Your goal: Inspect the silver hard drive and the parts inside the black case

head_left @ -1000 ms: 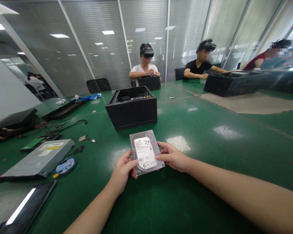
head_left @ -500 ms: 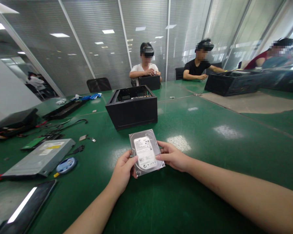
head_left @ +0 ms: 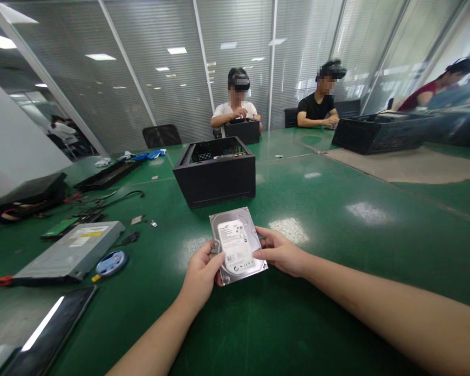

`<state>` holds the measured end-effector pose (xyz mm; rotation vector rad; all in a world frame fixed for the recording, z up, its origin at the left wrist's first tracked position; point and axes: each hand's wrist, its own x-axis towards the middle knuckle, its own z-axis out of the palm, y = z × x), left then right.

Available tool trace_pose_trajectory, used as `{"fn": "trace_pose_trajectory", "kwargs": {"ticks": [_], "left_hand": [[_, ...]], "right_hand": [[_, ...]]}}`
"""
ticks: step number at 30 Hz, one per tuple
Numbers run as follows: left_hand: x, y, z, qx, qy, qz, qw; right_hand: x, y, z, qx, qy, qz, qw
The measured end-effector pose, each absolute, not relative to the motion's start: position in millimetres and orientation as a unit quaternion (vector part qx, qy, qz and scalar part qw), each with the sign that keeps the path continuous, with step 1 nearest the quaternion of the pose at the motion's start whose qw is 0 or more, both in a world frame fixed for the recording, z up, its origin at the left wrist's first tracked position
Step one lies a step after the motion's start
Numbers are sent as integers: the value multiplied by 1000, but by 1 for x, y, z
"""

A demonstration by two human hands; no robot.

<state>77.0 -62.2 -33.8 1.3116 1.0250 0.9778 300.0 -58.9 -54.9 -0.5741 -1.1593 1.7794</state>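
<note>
From my head camera, here I am with the hard drive (head_left: 238, 245) in both hands, label up, just on the near side of the black case (head_left: 219, 180): my left hand (head_left: 200, 270) grips its left edge, thumb on top, and my right hand (head_left: 284, 253) grips the right edge the same way. A slim strip of green shows between the drive's far edge and the case, while the table (head_left: 344, 235) stretches broad to my right, up to the tan sheet (head_left: 415, 164) on the far right; on my left, the silver optical drive (head_left: 78, 250) and the blue round piece (head_left: 112, 262) crowd that side more. Against half a second ago, my hold is the same, but the whole scene has slid a little rightward in view; across the table the person in white (head_left: 224, 112) now has a hand raised over a small box, and the person in black (head_left: 317, 108) has drawn a reaching arm back. My fingers under the drive are hidden, the small label print won't read, the dark flat panel (head_left: 58, 324) is cut off at near left, and the person at far right is blurred.
</note>
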Motion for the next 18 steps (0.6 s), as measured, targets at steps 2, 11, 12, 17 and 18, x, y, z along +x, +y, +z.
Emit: {"fn": "trace_pose_trajectory", "kwargs": {"ticks": [2, 11, 12, 17, 18], "left_hand": [[77, -63, -33, 560, 436, 417, 567], [79, -64, -28, 542, 437, 425, 578], [78, -64, -28, 542, 439, 424, 578], [78, -64, -28, 549, 439, 424, 571], [78, -64, -29, 550, 439, 425, 570]], "right_hand": [[300, -60, -54, -233, -472, 718, 457], [301, -61, -51, -244, -466, 723, 447], [301, -60, -51, -243, -465, 724, 447], [302, -59, -51, -242, -460, 731, 441], [302, -59, -51, -243, -459, 732, 441]]}}
